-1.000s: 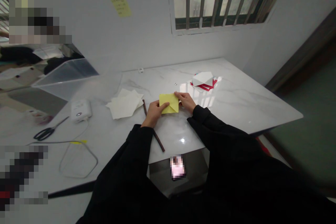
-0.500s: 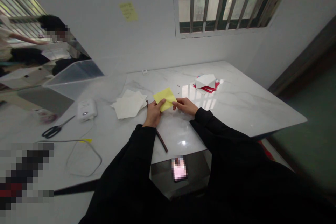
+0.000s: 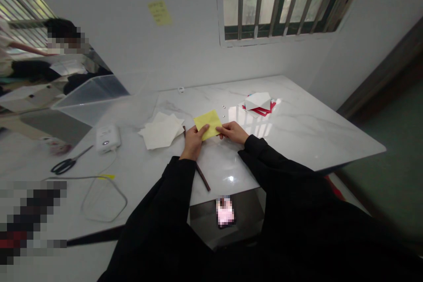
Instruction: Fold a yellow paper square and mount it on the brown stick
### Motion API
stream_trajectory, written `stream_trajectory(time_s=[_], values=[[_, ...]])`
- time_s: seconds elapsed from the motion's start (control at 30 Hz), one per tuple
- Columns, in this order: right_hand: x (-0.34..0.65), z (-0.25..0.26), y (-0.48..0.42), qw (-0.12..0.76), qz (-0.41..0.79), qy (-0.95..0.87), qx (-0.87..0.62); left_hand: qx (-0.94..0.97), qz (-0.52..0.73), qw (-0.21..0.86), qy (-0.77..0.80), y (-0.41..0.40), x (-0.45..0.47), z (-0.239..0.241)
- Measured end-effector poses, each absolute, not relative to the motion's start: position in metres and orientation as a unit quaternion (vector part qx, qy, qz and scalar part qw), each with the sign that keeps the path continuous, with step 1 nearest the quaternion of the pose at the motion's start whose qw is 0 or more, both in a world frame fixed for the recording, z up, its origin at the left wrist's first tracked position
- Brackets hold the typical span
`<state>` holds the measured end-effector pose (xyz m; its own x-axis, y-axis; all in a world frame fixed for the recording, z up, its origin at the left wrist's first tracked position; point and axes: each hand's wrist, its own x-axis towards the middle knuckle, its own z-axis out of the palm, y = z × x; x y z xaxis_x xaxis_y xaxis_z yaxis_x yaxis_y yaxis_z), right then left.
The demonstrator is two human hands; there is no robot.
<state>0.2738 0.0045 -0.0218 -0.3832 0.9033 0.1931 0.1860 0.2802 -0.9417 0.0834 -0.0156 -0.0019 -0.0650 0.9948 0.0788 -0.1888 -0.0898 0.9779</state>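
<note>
Head view: yellow paper (image 3: 208,123) now opened flat, centre frame.
Vs 1 s ago the folded flap is gone; L hand (image 3: 193,141) and R hand (image 3: 233,131) both pinch its near edge, just above table (image 3: 297,132). Judged: unfold done, barely shifted since 0.5 s ago.

At frame centre a pale yellow paper (image 3: 208,124) lies on a white counter (image 3: 297,132) veined with faint grey marbling. Left of it are cream sheets (image 3: 161,131) and a dark brown stick (image 3: 202,177). Upper right of centre sits red and white folded paper (image 3: 259,103). Far left: black scissors (image 3: 65,165), a white device (image 3: 107,138). Both sleeves (image 3: 172,202) are black.
</note>
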Motion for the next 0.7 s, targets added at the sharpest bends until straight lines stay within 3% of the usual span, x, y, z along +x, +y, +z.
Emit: stream_trajectory(time_s=[0.4, 0.7], values=[[0.2736, -0.0210, 0.0048, 0.406, 0.468, -0.677, -0.399, 0.454, 0.561, 0.526, 0.450, -0.0162, 0.0829, 0.0000], [0.2699, -0.0220, 0.0083, 0.462, 0.560, -0.581, -0.367, 0.502, 0.499, 0.543, 0.452, -0.0171, 0.0817, -0.0028]])
